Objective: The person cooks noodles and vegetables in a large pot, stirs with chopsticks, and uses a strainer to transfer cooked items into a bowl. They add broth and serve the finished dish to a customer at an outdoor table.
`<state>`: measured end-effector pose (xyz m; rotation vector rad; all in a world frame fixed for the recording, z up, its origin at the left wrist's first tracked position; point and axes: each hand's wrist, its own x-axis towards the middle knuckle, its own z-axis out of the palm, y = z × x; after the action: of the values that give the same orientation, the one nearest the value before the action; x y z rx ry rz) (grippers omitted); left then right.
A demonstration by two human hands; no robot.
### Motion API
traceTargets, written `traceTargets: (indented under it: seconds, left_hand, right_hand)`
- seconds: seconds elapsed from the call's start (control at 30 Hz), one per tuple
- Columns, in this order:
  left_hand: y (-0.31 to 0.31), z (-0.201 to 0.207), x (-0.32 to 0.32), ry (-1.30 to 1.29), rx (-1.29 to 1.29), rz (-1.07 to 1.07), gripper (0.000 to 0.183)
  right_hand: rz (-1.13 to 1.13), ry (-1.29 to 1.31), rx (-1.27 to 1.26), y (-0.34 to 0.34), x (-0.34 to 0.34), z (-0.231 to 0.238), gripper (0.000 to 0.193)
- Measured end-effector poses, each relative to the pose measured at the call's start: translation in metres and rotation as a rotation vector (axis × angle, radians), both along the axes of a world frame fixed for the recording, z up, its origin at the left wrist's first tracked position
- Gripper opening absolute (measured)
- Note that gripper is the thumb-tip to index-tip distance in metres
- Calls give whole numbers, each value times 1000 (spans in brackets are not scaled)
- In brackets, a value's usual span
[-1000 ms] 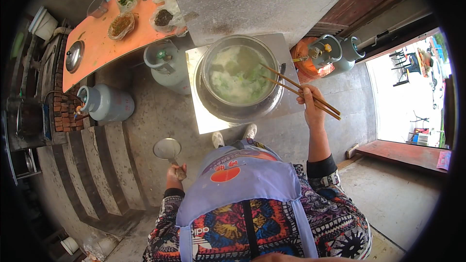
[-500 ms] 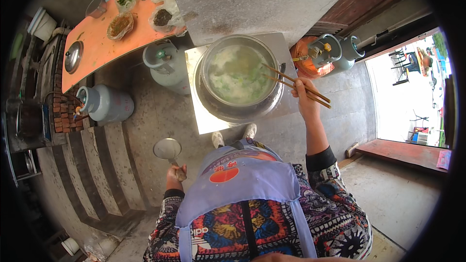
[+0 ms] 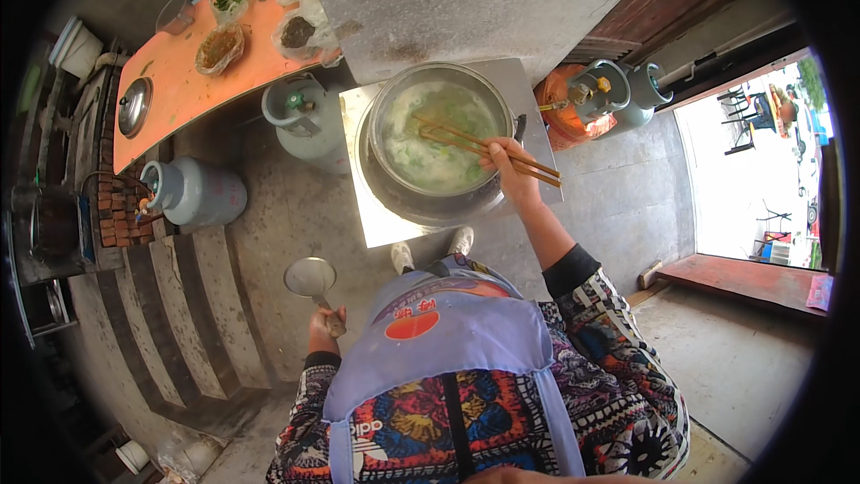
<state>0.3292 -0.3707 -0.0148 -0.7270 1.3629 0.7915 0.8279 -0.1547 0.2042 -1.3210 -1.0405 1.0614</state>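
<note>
Nearest, the left hand (image 3: 324,330) grips a metal ladle (image 3: 310,277), idle at the person's side. Farther out, the right hand (image 3: 513,172) has its fingers closed on long chopsticks (image 3: 475,144), tips dipped in the big pot (image 3: 436,138) of pale broth and greens; cooking looks midway, nothing ladled out yet.

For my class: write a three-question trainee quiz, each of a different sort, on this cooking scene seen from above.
1. True or false: the right hand holds long chopsticks whose tips reach into the big pot.
2. What does the left hand hold? A) round metal ladle B) knife C) cup
3. Fill in: the bowls of ingredients sit on an ____ table.

Key:
1. True
2. A: a ladle, held low beside the body, away from the pot
3. orange
</note>
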Motion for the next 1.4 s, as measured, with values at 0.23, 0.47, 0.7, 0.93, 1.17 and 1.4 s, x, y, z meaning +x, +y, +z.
traceTargets:
  seconds: [0.23,0.47,0.7,0.93,1.17,1.4]
  left_hand:
    - [6,16,15,69,22,12,45]
    - [10,30,24,143,94,-3,34]
    - [19,7,17,81,14,-22,37]
    - [19,11,5,-103,100,-71,38]
    - [19,21,16,12,109,-119,36]
    - [18,7,9,-82,31,-80,34]
  right_hand:
    - [331,-567,66,-20,34,54,13]
    - [-136,-280,20,-38,64,107,20]
    - [-225,-436,104,-32,55,74,17]
    - [-57,-521,115,-36,28,52,11]
    - [218,-478,23,-35,38,65,11]
    - [-49,-643,213,-21,42,96,13]
